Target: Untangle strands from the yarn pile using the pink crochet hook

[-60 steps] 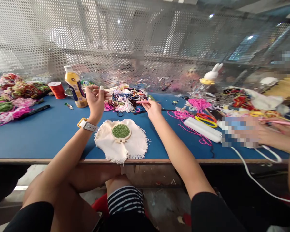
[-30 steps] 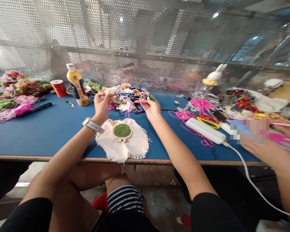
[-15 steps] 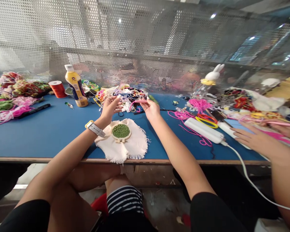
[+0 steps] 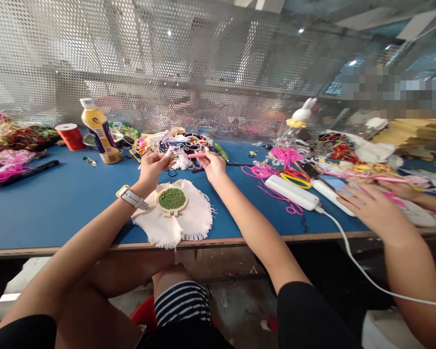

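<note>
Midair, right fingers [image 4: 205,163] pinch pink tool [image 4: 195,155]; left fingers [image 4: 162,159] curled nearby, grip unclear.

The hoop [image 4: 172,210] is on the cloth [image 4: 199,219] at the front edge of the table [image 4: 39,213], the yarn pile [image 4: 186,143] is behind them near the back edge, and the bottle [image 4: 101,133] stands left of the pile.
</note>
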Tool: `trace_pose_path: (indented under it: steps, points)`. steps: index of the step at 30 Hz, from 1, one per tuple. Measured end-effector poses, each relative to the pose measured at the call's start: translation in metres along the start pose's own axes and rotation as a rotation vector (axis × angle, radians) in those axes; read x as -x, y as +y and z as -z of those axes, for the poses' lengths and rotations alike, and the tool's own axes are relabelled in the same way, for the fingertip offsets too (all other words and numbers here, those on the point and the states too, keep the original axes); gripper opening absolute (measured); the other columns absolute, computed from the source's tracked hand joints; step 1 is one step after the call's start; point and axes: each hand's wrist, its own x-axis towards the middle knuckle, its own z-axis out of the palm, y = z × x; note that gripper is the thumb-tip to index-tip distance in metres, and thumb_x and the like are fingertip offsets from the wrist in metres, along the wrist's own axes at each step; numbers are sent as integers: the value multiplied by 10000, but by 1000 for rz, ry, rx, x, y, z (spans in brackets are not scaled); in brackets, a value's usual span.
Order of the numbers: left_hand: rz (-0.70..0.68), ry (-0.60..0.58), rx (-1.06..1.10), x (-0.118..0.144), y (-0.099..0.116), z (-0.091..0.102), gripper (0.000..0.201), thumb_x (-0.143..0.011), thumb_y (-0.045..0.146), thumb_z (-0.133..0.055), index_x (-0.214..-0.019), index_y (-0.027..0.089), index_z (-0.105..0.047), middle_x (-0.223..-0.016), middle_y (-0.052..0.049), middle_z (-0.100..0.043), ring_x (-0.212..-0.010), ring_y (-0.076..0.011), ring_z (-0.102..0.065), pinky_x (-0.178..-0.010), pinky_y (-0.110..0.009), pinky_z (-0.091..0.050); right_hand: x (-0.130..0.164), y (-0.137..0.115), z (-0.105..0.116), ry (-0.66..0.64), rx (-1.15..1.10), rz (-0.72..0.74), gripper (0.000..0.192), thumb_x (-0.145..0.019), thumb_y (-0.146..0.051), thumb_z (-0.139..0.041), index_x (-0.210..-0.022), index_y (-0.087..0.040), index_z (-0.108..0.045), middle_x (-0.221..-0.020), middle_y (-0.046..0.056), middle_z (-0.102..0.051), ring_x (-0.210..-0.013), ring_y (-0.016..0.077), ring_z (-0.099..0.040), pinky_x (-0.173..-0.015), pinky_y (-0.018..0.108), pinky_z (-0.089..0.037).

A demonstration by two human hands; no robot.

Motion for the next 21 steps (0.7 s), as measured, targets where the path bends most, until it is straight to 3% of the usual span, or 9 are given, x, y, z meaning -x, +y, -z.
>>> trace_pose_path:
  steps: [7, 11, 16, 21]
  points:
    - [-15, -109, -106, 7, -7, -3, 279, -678, 354, -799, -693, 111, -664, -630, -45, -682, -558, -101, -640, -564, -194, -520, 15, 14, -13, -52, 22, -23, 186, -721, -173, -582, -622, -277, -465, -633, -50, -720, -719, 125, -740, -812, 276, -578]
    - [0, -38, -138, 6, -2, -1, 291, -643, 307, -816, -829, 125, -686, -646, -33, -689, -564, -118, -655, -552, -200, -523, 11, 3, -11, -36, 22, 12, 208, -744, -153, -551, -652, -276, -410, -605, -71, -696, -669, 109, -730, -819, 303, -582]
    - [-39, -23, -145, 2, 1, 2, 221, -617, 248, -817, -725, 120, -673, -613, -13, -665, -541, -84, -614, -543, -173, -496, 5, -11, -5, -4, 5, 41, 235, -775, -135, -526, -668, -281, -376, -586, -80, -674, -688, 112, -728, -865, 346, -571]
    - [-8, -38, -180, -1, -2, 3, 222, -646, 290, -806, -695, 120, -671, -604, -27, -662, -532, -90, -605, -516, -178, -468, 8, -10, -8, -25, 2, 47, 240, -755, -122, -533, -685, -285, -372, -575, -84, -666, -644, 116, -717, -819, 355, -581]
